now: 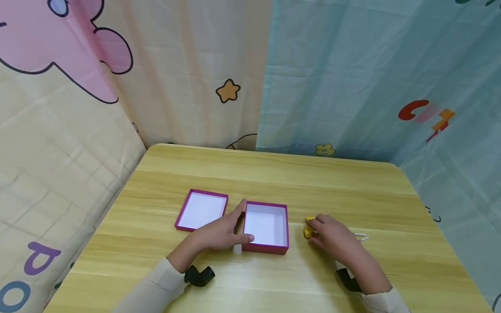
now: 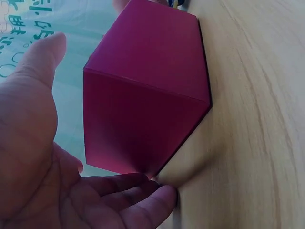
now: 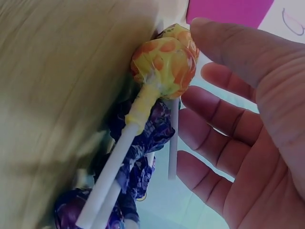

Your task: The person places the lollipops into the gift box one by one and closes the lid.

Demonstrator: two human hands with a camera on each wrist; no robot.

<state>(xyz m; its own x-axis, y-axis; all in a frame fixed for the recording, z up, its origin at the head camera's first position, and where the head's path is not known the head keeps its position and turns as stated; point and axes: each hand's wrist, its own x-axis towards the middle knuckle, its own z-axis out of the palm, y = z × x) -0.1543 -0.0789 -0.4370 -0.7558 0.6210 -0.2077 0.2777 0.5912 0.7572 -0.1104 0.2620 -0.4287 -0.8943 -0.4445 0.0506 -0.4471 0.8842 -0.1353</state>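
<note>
An open magenta box [image 1: 265,225] with a white inside stands mid-table. Along its left side my left hand [image 1: 219,232] rests with thumb and fingers spread. In the left wrist view the fingertips [image 2: 159,200] touch or nearly touch the box's lower corner [image 2: 143,119], while the thumb is apart from it. Beside several lollipops my right hand [image 1: 338,239] reaches down with loosely bent fingers. In the right wrist view a yellow-orange lollipop [image 3: 164,67] lies near the thumb, with another behind it. Dark purple-wrapped lollipops [image 3: 143,129] lie below; the hand covers most of them in the head view.
A shallow magenta lid [image 1: 203,209], white side up, lies left of the box. White lollipop sticks [image 1: 361,235] poke out to the right of my right hand. The wooden table [image 1: 274,174] ends at curtains [image 1: 332,78] behind it.
</note>
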